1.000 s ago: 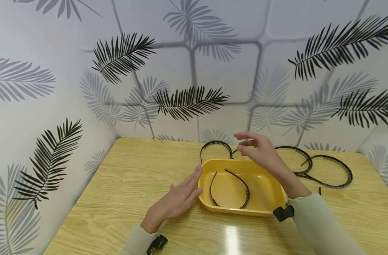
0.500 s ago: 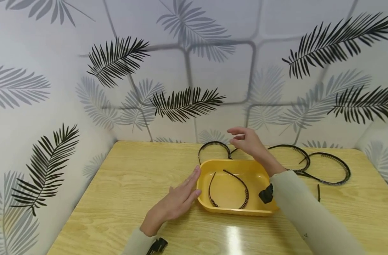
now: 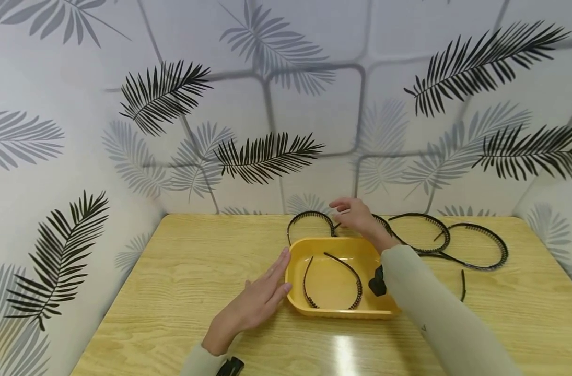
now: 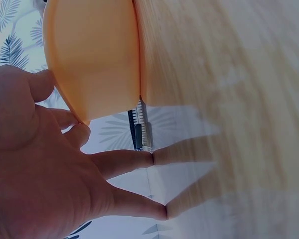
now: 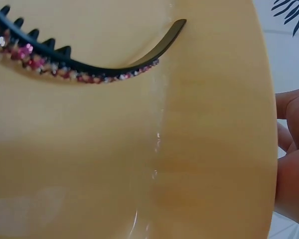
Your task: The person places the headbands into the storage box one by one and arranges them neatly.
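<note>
A yellow plastic tray (image 3: 342, 314) stands on the table with one black toothed headband (image 3: 359, 284) lying in it. Pink and clear stones line that headband (image 5: 89, 78) in the right wrist view. My left hand (image 3: 257, 303) touches the tray's left end with fingers mostly straight; two fingers reach down to the tabletop in the left wrist view. Across the tray's far rim reaches my right hand (image 3: 358, 215), fingers loosely bent, nothing seen in them. Close beside it are a headband (image 3: 310, 213) on its left and another (image 3: 383, 223) partly behind it.
Further right, more black headbands (image 3: 505, 250) overlap one another near the back of the wooden table (image 3: 196, 261). A dark curved end (image 3: 463, 285) shows beside the right sleeve (image 3: 436, 313). A leaf-patterned wall (image 3: 248, 115) rises behind the table's back edge.
My right hand and forearm have moved left over the tray and a little lower, uncovering more of the headbands behind. The left hand stays at the tray's end. The head view has shifted slightly.
</note>
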`<state>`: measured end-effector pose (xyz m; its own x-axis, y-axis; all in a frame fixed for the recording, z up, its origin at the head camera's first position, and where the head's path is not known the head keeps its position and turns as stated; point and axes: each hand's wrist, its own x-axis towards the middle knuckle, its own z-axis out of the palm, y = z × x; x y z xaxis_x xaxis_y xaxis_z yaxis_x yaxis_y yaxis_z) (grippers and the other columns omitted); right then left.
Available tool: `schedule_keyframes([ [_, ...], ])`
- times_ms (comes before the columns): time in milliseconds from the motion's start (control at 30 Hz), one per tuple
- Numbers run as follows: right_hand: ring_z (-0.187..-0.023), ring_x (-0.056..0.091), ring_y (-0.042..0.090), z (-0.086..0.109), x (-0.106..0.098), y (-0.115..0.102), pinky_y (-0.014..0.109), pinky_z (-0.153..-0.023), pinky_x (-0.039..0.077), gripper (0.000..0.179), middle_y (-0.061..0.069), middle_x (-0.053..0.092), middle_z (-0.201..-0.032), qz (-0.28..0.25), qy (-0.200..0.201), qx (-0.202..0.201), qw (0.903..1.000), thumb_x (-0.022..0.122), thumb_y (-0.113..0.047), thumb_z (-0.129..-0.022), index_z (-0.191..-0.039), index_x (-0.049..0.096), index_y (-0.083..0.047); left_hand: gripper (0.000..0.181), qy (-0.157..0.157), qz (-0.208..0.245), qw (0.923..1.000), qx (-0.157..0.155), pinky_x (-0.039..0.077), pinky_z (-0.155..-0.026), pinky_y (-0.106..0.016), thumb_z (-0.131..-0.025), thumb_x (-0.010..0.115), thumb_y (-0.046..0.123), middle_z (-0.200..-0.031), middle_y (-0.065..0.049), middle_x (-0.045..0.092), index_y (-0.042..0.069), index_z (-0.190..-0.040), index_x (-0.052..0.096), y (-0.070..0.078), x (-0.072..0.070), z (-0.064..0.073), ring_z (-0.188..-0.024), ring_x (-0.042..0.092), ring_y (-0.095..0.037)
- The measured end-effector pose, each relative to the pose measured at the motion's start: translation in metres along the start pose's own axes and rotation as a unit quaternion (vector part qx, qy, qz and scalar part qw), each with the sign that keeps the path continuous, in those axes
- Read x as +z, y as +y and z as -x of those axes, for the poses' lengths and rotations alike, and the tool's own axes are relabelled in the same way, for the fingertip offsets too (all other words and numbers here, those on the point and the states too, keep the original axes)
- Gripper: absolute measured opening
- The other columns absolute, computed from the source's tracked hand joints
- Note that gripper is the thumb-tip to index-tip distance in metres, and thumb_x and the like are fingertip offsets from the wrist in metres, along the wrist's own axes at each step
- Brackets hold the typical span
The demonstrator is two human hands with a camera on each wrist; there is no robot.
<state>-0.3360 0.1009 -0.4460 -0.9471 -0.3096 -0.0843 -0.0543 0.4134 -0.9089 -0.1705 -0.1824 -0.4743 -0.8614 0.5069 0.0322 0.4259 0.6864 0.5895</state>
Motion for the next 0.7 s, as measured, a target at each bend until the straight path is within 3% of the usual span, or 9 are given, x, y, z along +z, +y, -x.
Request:
schedule_keyframes([
  [167, -0.098, 0.064, 0.042, -0.005, 0.005, 0.001, 0.048, -0.087, 0.056, 0.043, 0.033, 0.046, -0.144, 0.003, -0.01, 0.026, 0.9996, 0.055, 0.0, -0.1, -0.143, 0.054, 0.007, 0.064, -0.001, 0.0, 1.0, -0.005, 0.014, -0.096, -0.091, -0.113, 0.034, 0.038, -0.172, 0.006, 0.0, 0.023, -0.167, 0.002, -0.002, 0.0, 0.0, -0.154, 0.018, -0.026],
  [300, -0.089, 0.063, 0.039, -0.01, 0.009, 0.003, 0.044, -0.08, 0.057, 0.041, 0.033, 0.048, -0.142, 0.013, -0.02, 0.023, 0.9995, 0.058, 0.001, -0.099, -0.139, 0.057, 0.008, 0.065, 0.0, -0.002, 1.0, -0.007, 0.014, -0.095, -0.091, -0.114, 0.035, 0.037, -0.172, 0.007, -0.001, 0.025, -0.167, 0.001, -0.003, 0.001, 0.0, -0.154, 0.017, -0.026],
  [533, -0.117, 0.06, 0.044, -0.017, 0.016, 0.006, 0.042, -0.08, 0.059, 0.037, 0.033, 0.054, -0.137, 0.071, -0.029, 0.008, 0.9971, 0.062, 0.003, -0.097, -0.133, 0.062, 0.008, 0.064, 0.003, -0.002, 1.0, -0.001, 0.014, -0.094, -0.091, -0.114, 0.035, 0.035, -0.173, 0.004, 0.001, 0.022, -0.167, 0.002, -0.003, 0.002, 0.001, -0.154, 0.018, -0.029],
  [700, -0.122, 0.057, 0.043, -0.022, 0.017, 0.008, 0.038, -0.079, 0.057, 0.04, 0.031, 0.057, -0.137, 0.086, -0.03, 0.001, 0.9959, 0.061, 0.008, -0.092, -0.132, 0.064, 0.009, 0.064, 0.005, -0.006, 1.0, 0.001, 0.014, -0.095, -0.091, -0.113, 0.034, 0.036, -0.173, 0.004, 0.002, 0.023, -0.167, 0.002, -0.003, 0.001, 0.001, -0.154, 0.018, -0.029],
])
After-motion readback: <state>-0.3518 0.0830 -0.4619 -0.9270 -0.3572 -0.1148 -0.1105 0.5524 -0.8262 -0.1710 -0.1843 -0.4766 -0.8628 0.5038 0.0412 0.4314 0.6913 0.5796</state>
